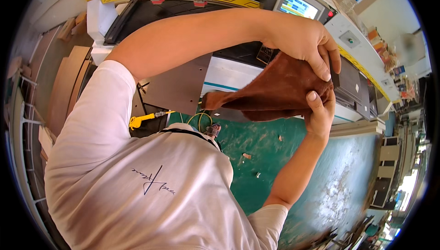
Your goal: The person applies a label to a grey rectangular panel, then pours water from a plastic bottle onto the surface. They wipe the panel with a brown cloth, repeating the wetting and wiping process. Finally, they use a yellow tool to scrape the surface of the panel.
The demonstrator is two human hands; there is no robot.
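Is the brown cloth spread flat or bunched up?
Bunched up, not flat: the brown cloth is gathered in the right hand, and the rest extends leftward in loose folds.

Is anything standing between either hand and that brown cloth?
Nothing visible. The left hand and right hand are both directly on the brown cloth, bunched together at its right-hand end in this view.

There were two hands, one left hand (300,39) and one right hand (320,115), and they had one brown cloth (279,87). There was one lit screen (298,5) with one red button (330,14) by it. There was one yellow air gun (142,121), one foot (213,130), two red blocks (200,2), at least two clear bottles (353,0) and at least three little scraps (247,156).
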